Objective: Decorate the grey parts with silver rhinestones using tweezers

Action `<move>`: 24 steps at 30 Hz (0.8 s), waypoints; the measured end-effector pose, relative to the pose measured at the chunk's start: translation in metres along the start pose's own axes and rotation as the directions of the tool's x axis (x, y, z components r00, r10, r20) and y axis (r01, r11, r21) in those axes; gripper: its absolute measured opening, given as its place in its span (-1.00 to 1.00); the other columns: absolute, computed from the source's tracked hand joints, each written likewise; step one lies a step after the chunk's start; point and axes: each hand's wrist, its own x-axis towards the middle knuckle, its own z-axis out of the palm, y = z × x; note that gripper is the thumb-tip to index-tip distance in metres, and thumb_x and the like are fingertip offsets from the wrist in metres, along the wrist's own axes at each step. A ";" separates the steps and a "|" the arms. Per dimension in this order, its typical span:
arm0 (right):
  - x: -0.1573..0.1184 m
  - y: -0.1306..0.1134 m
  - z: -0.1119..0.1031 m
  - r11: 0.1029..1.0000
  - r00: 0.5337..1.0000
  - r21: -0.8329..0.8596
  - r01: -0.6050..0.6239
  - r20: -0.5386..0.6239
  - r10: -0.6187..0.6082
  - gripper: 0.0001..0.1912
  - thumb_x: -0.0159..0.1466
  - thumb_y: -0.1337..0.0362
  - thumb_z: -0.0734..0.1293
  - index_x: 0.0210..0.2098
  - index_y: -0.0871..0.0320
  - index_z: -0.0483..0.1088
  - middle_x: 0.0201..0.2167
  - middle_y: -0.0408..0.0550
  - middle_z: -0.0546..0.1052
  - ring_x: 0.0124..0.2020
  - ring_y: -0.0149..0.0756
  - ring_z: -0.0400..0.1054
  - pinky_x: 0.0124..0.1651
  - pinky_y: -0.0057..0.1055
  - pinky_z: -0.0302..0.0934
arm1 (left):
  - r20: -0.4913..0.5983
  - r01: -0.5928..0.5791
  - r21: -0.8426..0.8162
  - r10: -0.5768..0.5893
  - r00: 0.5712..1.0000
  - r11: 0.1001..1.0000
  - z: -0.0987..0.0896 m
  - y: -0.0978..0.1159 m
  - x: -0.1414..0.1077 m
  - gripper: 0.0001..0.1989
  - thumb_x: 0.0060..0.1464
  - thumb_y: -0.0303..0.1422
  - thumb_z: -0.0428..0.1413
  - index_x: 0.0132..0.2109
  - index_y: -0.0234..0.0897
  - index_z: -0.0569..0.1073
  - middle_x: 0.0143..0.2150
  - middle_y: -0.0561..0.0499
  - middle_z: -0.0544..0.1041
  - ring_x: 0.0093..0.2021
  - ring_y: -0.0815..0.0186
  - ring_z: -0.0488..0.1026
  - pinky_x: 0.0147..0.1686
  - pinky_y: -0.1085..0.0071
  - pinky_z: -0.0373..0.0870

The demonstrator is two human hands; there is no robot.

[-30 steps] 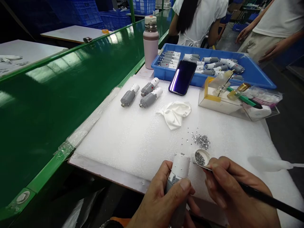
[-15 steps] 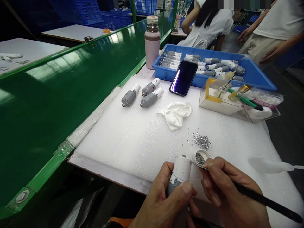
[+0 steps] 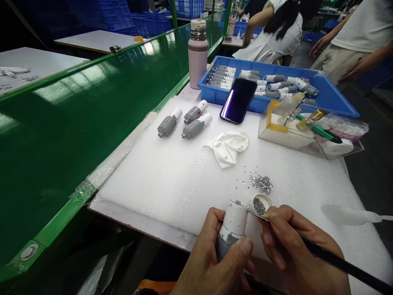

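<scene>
My left hand [image 3: 211, 256] grips a white-and-grey cylindrical motor unit [image 3: 233, 225], whose white end points up with small metal pins on top. My right hand [image 3: 294, 250] holds a black-handled pick [image 3: 344, 266], its thin metal tip close to the white end without clearly touching it. Against my right fingers sits a small round lid [image 3: 261, 204] holding silver rhinestones. More loose rhinestones [image 3: 260, 182] lie on the white foam sheet [image 3: 147, 200] just beyond it. Three similar motor units [image 3: 168, 122] lie further off on the foam.
A blue tray [image 3: 276, 86] of several motor units stands behind the foam, with a black smartphone [image 3: 238, 100] leaning against it. There are also a pink bottle [image 3: 198, 55], a clear acrylic box [image 3: 307, 137], and a white cloth [image 3: 229, 148]. A green panel runs along the left; co-workers stand behind.
My head view has shifted slightly. The motor unit in my left hand stands a little higher and more upright. The co-worker in white has moved toward the back right.
</scene>
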 end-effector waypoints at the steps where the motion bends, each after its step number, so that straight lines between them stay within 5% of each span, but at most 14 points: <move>1: 0.000 0.001 -0.001 1.000 1.000 -0.009 0.011 -0.025 -0.011 -0.62 0.23 0.00 0.40 -0.53 0.12 0.33 -0.66 -0.16 0.30 -0.67 -0.44 0.16 -0.63 -0.51 0.21 | -0.021 -0.007 0.028 0.008 1.000 1.000 0.000 0.000 -0.001 -0.60 0.17 -0.03 0.14 -0.07 -0.20 0.23 -0.40 0.12 0.42 -0.51 0.50 0.32 -0.52 0.56 0.23; 8: -0.004 0.005 0.005 1.000 0.992 0.005 -0.003 -0.125 0.004 -0.62 0.19 0.01 0.45 -0.53 0.13 0.33 -0.62 -0.14 0.35 -0.64 -0.48 0.18 -0.60 -0.54 0.15 | -0.039 -0.176 0.267 0.193 0.980 0.948 -0.001 -0.003 0.001 -0.63 0.22 -0.01 0.04 -0.11 -0.20 0.17 -0.40 0.12 0.37 -0.47 0.44 0.31 -0.44 0.46 0.31; 13: -0.013 -0.009 0.033 0.995 0.957 0.103 -0.003 -0.288 0.033 -0.59 0.16 0.00 0.48 -0.53 0.13 0.30 -0.60 -0.18 0.33 -0.61 -0.53 0.12 -0.59 -0.54 0.01 | -0.081 -0.108 0.225 0.129 0.988 0.968 0.002 -0.003 -0.002 -0.63 0.22 -0.02 0.05 -0.10 -0.19 0.16 -0.36 0.11 0.35 -0.46 0.45 0.29 -0.48 0.49 0.26; 24: -0.014 -0.015 0.043 0.984 0.963 0.176 -0.021 -0.262 0.067 -0.56 0.09 -0.06 0.50 -0.55 0.11 0.31 -0.61 -0.22 0.28 -0.64 -0.52 0.17 -0.61 -0.53 0.16 | -0.054 0.000 0.096 0.005 0.999 0.995 0.005 0.005 -0.004 -0.59 0.21 0.01 0.05 -0.05 -0.20 0.17 -0.38 0.11 0.38 -0.46 0.46 0.33 -0.49 0.53 0.23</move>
